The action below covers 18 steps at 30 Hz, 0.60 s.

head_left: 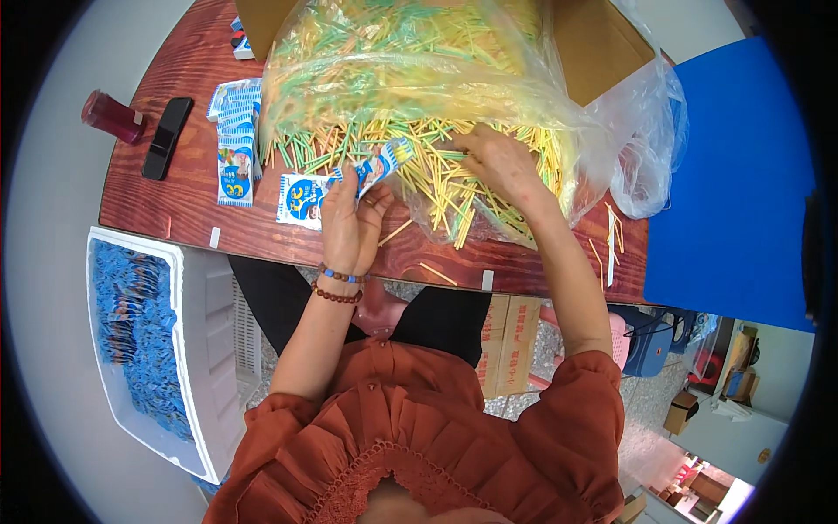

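Observation:
My left hand (351, 214) is closed round a small blue-and-white packet (375, 170), tilted up to the right. Pale yellow stick ends show at its upper end. Another blue-and-white packet (301, 201) lies flat on the table, just left of that hand. Thin yellow, green and orange sticks (436, 179) are heaped in front of me, spilling from a large clear plastic bag (410, 74). Over the heap's right part, my right hand (499, 162) has its fingers curled down onto some sticks; the fingertips are partly hidden among them.
More packets (236, 144) lie overlapped at the left, near a black phone (167, 138) and a dark red jar (113, 117). A white foam box (183, 262) holding many blue packets stands at lower left. Cardboard (602, 52) rises behind the bag; a blue panel (729, 192) stands right.

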{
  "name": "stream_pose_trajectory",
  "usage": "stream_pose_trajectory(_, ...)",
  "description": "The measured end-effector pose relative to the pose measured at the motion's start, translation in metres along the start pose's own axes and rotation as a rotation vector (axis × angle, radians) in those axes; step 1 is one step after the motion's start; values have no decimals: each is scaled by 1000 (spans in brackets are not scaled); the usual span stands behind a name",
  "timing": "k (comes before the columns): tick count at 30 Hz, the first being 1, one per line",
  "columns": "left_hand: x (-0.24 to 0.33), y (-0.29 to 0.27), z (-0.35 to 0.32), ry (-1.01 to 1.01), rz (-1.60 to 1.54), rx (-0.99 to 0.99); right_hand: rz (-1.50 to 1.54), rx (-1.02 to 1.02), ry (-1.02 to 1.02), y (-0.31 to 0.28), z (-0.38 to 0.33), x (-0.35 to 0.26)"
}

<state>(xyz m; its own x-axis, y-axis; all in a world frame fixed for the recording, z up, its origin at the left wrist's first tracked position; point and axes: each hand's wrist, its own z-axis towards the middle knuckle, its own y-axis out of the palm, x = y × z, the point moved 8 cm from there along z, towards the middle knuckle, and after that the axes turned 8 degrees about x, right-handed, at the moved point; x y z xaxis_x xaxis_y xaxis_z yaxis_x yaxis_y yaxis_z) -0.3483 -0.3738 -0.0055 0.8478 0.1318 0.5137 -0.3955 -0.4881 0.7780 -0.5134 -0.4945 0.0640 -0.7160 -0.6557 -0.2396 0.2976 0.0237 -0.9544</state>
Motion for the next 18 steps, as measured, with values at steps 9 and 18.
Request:
stream_pose_trajectory(9,6,-9,-1,14,0,-3,-77,-134,-141,11,15,-14)
stream_pose_trajectory(18,-3,-6,-2,-16,-5,-25,375,73,48,-2,-4,22)
